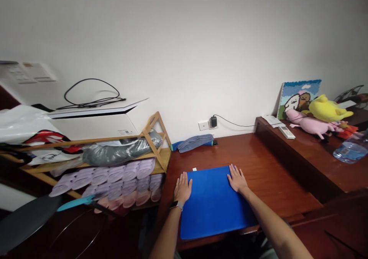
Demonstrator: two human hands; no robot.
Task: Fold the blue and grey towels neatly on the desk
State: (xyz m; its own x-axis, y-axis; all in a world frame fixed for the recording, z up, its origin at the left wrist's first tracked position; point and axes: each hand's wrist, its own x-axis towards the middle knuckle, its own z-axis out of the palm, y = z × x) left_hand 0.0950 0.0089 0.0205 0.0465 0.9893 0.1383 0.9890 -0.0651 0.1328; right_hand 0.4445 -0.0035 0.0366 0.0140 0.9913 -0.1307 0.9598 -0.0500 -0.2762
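A flat blue sheet, cloth or mat, lies on the reddish-brown wooden desk, its near edge by the desk's front. My left hand rests flat at its far left corner, fingers stretched forward, with a watch on the wrist. At the far right corner my right hand lies flat, fingers slightly spread. Neither hand grips anything. Just beyond the sheet's far edge is a small white tag. Whether the sheet is folded I cannot tell.
By the wall lies a folded grey-blue umbrella-like bundle. A raised ledge at right bears a remote, plush toys, a picture and a plastic bottle. A slipper rack stands left; a charger is plugged in.
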